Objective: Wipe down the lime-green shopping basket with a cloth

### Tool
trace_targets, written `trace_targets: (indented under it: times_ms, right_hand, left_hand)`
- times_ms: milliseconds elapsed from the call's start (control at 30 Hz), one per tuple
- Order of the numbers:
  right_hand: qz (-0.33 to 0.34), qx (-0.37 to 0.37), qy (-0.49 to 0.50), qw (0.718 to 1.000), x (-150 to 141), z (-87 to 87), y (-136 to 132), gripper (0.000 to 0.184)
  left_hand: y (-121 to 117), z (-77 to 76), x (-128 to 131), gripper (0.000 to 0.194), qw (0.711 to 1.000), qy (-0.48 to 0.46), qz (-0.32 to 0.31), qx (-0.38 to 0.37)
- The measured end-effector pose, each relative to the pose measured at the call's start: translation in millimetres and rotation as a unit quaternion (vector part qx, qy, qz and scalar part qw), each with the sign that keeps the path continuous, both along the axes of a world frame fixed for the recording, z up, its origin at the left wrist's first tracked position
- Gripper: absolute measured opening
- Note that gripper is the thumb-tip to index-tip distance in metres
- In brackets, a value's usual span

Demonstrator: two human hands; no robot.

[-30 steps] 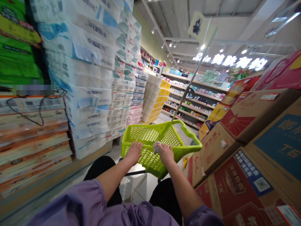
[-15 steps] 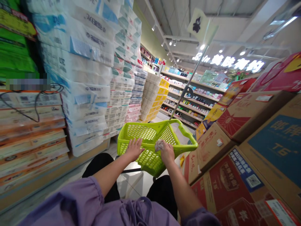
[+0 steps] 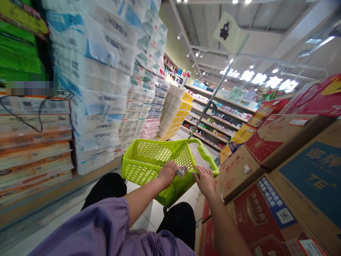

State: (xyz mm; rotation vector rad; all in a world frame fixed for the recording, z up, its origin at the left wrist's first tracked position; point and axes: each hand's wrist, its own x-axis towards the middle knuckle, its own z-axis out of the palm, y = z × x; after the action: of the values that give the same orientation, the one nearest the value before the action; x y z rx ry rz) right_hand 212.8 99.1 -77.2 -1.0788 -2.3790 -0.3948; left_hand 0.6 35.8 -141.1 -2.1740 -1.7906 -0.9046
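A lime-green shopping cart with a perforated plastic basket stands tilted in front of my knees. My left hand is at the middle of its near rim, closed on a crumpled greyish-white cloth. Further right, my right hand grips the rim corner beside the push handle, fingers over the top and thumb on the near side. Nothing shows inside the visible part of the basket. A pole with a pale flag rises behind the cart.
Tall stacks of wrapped tissue packs line the left side. Cardboard boxes are piled close on the right. Shelves of small goods stand at the back. Pale floor tiles show below the cart.
The cloth has passed from my right hand to my left. My left hand moved right along the rim, and my right hand moved toward the handle. The cart shifted slightly left.
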Motion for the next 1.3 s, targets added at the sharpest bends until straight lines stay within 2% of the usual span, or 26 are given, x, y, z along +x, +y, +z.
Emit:
trace_targets:
  times_ms: [100,233,333,433,567,667,733,867,967,1033,1100,1233,1300]
  right_hand:
    - [0.001,0.015,-0.016,1.000,10,-1.1,2,0.025]
    - [-0.002,0.020,0.015,1.000,2,-8.2,-2,0.022]
    - [0.005,0.025,0.031,0.999,-2,-11.3,-8,0.024]
    - [0.010,0.039,0.038,0.998,-4,-16.6,-14,0.028]
    - [-0.004,0.075,0.066,0.995,-11,-33.5,-22,0.034]
    - [-0.040,0.089,0.109,0.989,-19,-46.1,-25,0.036]
    - [-0.054,0.084,0.130,0.986,-23,-50.1,-26,0.037]
    - [-0.052,0.067,0.137,0.987,-25,-47.1,-29,0.037]
    - [-0.057,0.066,0.128,0.988,-30,-41.4,-35,0.034]
    - [-0.057,0.064,0.117,0.989,-38,-39.5,-41,0.032]
    - [-0.058,0.066,0.102,0.991,-47,-40.1,-45,0.030]
    - [-0.065,0.082,0.085,0.991,-58,-46.4,-46,0.026]
    - [-0.063,0.084,0.085,0.991,-58,-49.3,-44,0.025]
  left_hand:
    - [-9,5.0,11,0.053,1.000,0.010,-0.021,-0.007]
    - [-19,16.1,24,0.073,0.997,0.041,-0.053,-0.025]
    - [-18,17.6,27,0.061,0.998,0.044,-0.046,-0.005]
    - [-11,12.1,24,0.044,0.999,0.034,-0.037,0.016]
    - [-3,1.1,15,0.041,0.997,0.053,-0.043,0.040]
    - [-9,-9.7,-4,0.042,0.997,0.065,-0.034,0.038]
    - [-20,-19.4,-28,0.043,0.997,0.075,-0.017,0.031]
    - [-49,-39.1,-92,0.042,0.996,0.076,0.051,0.023]
    - [-62,-45.0,-118,0.042,0.992,0.075,0.100,0.019]
    - [-63,-43.4,-114,0.041,0.988,0.067,0.135,0.018]
    - [-58,-38.9,-94,0.040,0.986,0.057,0.153,0.019]
    - [-42,-28.6,-46,0.040,0.994,0.066,0.081,0.030]
    - [-37,-26.0,-36,0.040,0.995,0.076,0.054,0.038]
